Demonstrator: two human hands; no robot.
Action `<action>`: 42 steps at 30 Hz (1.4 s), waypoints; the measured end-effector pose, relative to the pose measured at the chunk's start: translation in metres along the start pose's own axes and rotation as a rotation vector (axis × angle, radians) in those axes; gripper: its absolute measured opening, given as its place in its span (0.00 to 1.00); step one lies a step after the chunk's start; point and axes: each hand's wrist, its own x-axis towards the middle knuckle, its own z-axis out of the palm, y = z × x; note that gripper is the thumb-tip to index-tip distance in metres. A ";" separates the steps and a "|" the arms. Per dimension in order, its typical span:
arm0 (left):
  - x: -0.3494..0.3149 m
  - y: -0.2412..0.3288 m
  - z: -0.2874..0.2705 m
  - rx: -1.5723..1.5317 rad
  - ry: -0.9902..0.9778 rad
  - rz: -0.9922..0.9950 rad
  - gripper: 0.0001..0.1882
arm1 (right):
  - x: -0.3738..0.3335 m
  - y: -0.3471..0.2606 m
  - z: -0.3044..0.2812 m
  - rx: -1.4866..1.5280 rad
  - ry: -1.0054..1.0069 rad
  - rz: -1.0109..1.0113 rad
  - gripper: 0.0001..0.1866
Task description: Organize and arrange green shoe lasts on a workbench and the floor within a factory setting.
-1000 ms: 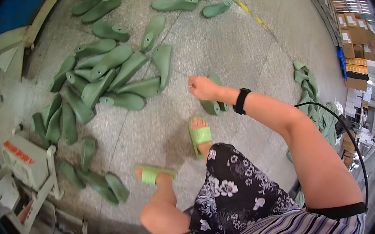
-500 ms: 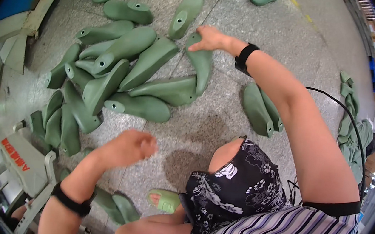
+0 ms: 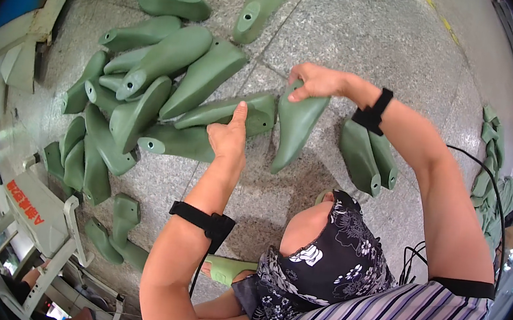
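Green shoe lasts lie in a loose heap on the floor. My right hand (image 3: 316,83) is closed around the upper end of one green shoe last (image 3: 298,127), whose narrow end points down toward me. To its left, my left hand (image 3: 229,136) reaches over the heap, a digit stretched out and the others partly hidden. It is over or against another shoe last (image 3: 257,111); contact is unclear. A shoe last with a pale-ringed hole (image 3: 173,142) lies partly behind my left hand and wrist.
A pair of shoe lasts (image 3: 358,156) lies right of the held one. More lasts (image 3: 109,241) are at the lower left, beside a pale metal machine frame (image 3: 47,215). A black cable (image 3: 488,177) and green cloth (image 3: 497,203) lie at the right.
My right hand has drawn its shoe last rightward and nearer to me, turning it. My left hand has moved forward and right, from the near floor to the heap.
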 end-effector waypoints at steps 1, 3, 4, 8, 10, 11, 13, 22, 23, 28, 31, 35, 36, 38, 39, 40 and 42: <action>0.006 0.003 0.000 0.030 0.060 0.037 0.44 | -0.009 -0.001 0.003 -0.081 0.089 -0.190 0.32; 0.012 0.011 0.011 0.023 0.056 0.042 0.47 | -0.034 -0.003 0.007 -0.164 0.180 -0.376 0.31; -0.002 0.025 0.028 0.093 0.203 -0.057 0.49 | -0.064 -0.009 0.000 -0.152 0.303 -0.334 0.30; 0.010 0.023 0.026 -0.172 0.280 -0.057 0.51 | -0.138 -0.040 0.014 -0.104 0.751 -0.287 0.27; 0.004 0.030 0.027 -0.277 0.253 -0.094 0.47 | -0.141 -0.016 0.035 -0.248 0.824 -0.348 0.28; 0.002 0.029 0.023 -0.274 0.259 -0.092 0.47 | -0.136 -0.003 0.048 -0.383 0.892 -0.427 0.29; 0.001 0.028 0.016 -0.323 0.183 -0.143 0.43 | -0.127 0.026 0.068 -0.444 0.772 -0.411 0.30; -0.046 0.015 -0.042 0.407 -0.285 0.059 0.42 | -0.095 -0.014 0.082 -0.614 0.215 -0.096 0.36; -0.053 0.016 -0.044 0.812 -0.211 0.189 0.42 | -0.089 -0.009 0.083 -0.642 0.329 -0.229 0.37; -0.058 0.008 -0.045 1.036 -0.398 0.385 0.39 | -0.052 -0.002 0.088 -0.480 0.319 -0.384 0.38; -0.056 0.003 -0.055 1.049 -0.447 0.433 0.41 | -0.052 0.007 0.077 -0.283 0.331 -0.366 0.37; -0.056 -0.008 -0.073 1.097 -0.476 0.532 0.41 | -0.068 0.033 0.051 -0.281 0.564 -0.221 0.35; -0.055 -0.014 -0.077 1.075 -0.507 0.520 0.39 | -0.066 0.035 0.044 -0.281 0.565 -0.224 0.35; -0.055 -0.022 -0.084 1.053 -0.539 0.510 0.36 | -0.066 0.026 0.023 -0.473 0.731 -0.237 0.34; -0.055 -0.026 -0.086 1.083 -0.609 0.515 0.34 | -0.055 0.017 0.011 -0.501 0.826 -0.379 0.34; -0.057 -0.031 -0.090 1.117 -0.678 0.507 0.31 | -0.038 -0.003 0.004 -0.518 0.911 -0.522 0.34; -0.067 -0.027 -0.092 1.228 -0.681 0.526 0.31 | 0.000 -0.053 -0.007 -0.399 0.891 -0.678 0.33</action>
